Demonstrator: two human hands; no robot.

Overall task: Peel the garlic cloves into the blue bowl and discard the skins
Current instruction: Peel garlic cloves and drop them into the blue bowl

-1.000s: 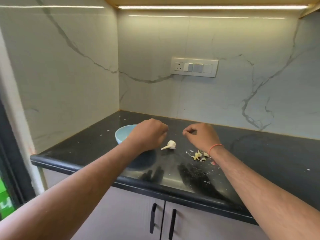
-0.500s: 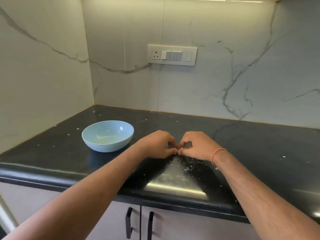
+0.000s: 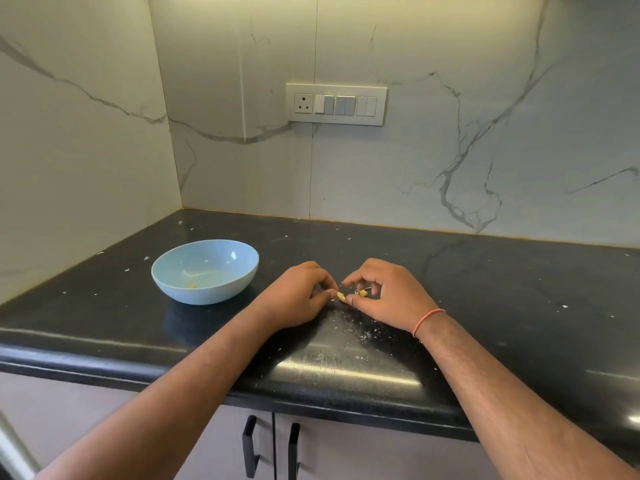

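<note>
The blue bowl (image 3: 205,270) sits left on the black bench (image 3: 502,289), within reach for dropping cloves. Beside it, the left hand (image 3: 294,296) and right hand (image 3: 384,294) each pinch one garlic clove (image 3: 341,296) between fingertips, grip clenched to strip skin.

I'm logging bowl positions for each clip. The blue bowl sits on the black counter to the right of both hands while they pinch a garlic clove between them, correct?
Not quite: the head view shows the blue bowl on the black counter to the left of both hands. The left hand and right hand do pinch the garlic clove between them.
</note>
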